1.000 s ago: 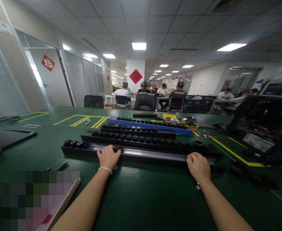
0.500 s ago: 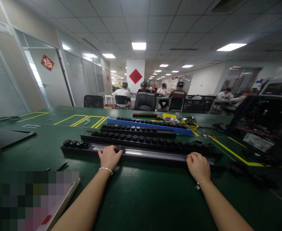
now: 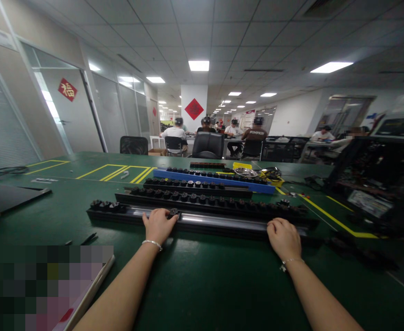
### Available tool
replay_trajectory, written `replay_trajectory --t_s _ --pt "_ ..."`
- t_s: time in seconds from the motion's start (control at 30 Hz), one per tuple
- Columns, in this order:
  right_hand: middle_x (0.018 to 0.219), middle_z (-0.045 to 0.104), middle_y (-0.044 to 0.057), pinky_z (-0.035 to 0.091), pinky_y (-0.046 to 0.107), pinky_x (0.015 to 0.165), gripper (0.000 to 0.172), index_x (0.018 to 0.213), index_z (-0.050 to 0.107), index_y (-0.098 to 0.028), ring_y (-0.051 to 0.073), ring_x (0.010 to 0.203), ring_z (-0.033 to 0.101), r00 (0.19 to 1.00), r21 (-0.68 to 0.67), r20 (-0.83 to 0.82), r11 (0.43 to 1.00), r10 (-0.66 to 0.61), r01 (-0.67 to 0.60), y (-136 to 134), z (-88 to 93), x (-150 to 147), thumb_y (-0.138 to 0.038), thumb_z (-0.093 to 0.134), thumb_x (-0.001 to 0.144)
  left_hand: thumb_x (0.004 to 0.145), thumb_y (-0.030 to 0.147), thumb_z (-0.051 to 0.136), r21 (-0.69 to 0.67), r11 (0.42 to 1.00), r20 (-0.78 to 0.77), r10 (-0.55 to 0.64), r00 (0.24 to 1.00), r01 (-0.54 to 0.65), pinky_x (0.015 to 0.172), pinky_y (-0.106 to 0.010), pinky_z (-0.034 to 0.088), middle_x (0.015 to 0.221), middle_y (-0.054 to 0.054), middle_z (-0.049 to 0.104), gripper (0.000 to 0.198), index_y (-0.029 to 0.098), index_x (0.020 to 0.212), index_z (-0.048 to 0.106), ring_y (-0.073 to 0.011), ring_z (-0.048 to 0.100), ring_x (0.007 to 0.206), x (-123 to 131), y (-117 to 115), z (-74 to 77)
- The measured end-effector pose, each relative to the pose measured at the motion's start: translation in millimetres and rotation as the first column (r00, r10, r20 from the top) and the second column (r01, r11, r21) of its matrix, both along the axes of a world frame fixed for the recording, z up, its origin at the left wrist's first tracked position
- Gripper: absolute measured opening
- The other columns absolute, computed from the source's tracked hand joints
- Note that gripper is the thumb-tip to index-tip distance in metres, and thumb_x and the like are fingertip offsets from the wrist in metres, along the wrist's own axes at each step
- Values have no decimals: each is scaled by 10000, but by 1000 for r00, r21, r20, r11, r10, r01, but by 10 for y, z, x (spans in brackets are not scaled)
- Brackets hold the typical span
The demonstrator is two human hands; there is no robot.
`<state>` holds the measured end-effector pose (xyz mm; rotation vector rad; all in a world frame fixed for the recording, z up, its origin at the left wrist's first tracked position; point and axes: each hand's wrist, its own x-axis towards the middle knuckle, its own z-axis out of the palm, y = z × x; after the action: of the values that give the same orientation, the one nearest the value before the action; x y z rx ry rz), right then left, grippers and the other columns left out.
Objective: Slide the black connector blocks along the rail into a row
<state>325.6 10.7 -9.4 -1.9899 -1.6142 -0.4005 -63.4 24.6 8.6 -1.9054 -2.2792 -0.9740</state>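
Though apart, hands (image 3: 159,225) (image 3: 285,236) on black rail (image 3: 222,221)

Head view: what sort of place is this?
Probably an open-plan office doubling as a workshop: a green table marked with yellow lines, rows of small black parts on it, and people seated at desks beyond.

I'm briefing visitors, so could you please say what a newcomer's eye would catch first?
Probably the bare left hand and bare right hand at the long black rail on the green table. Beyond it, a long blue bar and the red diamond-shaped sign on the white pillar stand out.
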Motion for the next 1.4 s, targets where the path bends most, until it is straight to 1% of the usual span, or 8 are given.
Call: replay_trajectory --t_s 0.23,0.53,0.8,1.03,1.17,1.4 --pt "1053 606 52 380 335 803 343 819 684 -212 219 954 500 1000 -21 -17 1000 -5 5 -10 10 -6 -298 352 829 748 471 560 17 999 -8 -27 1000 27 1045 -586 124 1007 -79 662 287 211 832 651 -275 517 1080 -1 8 -18" --pt "1061 604 56 380 343 809 343 817 683 -211 221 959 499 1000 -41 -23 999 -7 6 -9 21 -13 -296 351 824 734 469 572 25 999 -35 -41 999 41 1025 -462 231 1000 -75 668 290 211 825 670 -250 522 1081 22 -9 11" --pt "1067 598 53 383 344 805 353 819 679 -218 222 969 499 1000 -46 -20 999 -9 8 -9 21 -8 -308 338 829 729 467 580 26 999 -39 -34 999 35 1018 -457 233 1018 -73 670 288 221 835 683 -257 508 1108 32 2 8" --pt "1043 607 62 384 341 812 351 802 679 -204 223 959 500 1000 -15 -5 1000 3 -3 9 -3 3 -291 340 831 724 459 584 30 998 -47 -49 998 51 914 -400 342 977 -67 674 274 221 816 684 -247 543 1040 27 -3 20" --pt "1040 609 60 384 341 815 340 800 680 -207 221 951 501 1000 -9 -5 1000 11 -12 2 9 -3 -291 351 827 724 463 584 27 998 -48 -49 998 50 898 -391 353 968 -61 675 276 223 817 684 -247 546 1035 20 4 18" --pt "1066 602 64 386 345 812 354 816 685 -209 226 968 497 1000 -41 -26 999 3 -4 -11 34 -10 -305 344 826 725 483 582 10 998 -61 -59 996 60 900 -370 357 984 -63 678 302 228 845 691 -239 540 1050 10 21 9"
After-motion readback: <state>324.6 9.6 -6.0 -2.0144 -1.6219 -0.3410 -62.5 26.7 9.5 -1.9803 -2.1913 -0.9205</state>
